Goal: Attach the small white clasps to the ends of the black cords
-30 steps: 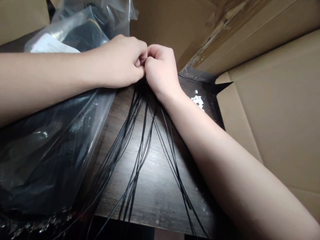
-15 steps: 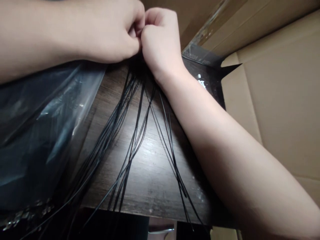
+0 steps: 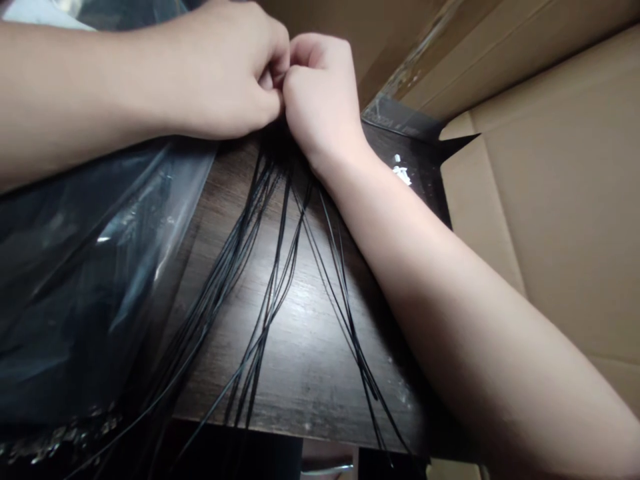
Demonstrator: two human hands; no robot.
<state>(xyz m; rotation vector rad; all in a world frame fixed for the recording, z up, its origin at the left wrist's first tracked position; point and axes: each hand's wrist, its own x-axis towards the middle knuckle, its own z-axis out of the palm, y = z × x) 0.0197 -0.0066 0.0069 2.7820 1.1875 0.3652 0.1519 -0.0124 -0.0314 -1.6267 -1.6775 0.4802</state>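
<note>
**Where are the cords?**

Thin black cords (image 3: 260, 280) lie fanned across a dark wood-grain desk (image 3: 310, 380). Their upper ends bunch together near the desk's far edge, and their lower ends run down over the near edge.

**And the hands?**

Both are closed, with the fingers curled. The left hand (image 3: 220, 73) and right hand (image 3: 317, 93) press together at the top of the bunch. The cords seem pinched between them, though the fingers hide the exact grip.

**How far along does it look?**

The top ends are gathered into one tight cluster. Below that, the lengths are loose, crossing and splaying in several separate groups. Nothing visibly binds them, though the hands hide the very tips.

**What's around them?**

A clear plastic bag (image 3: 85, 287) with something dark inside lies along the desk's left side, beside the cords. Cardboard box flaps (image 3: 550, 200) rise past the far right corner, where white flecks (image 3: 401, 175) sit on the desk.
</note>
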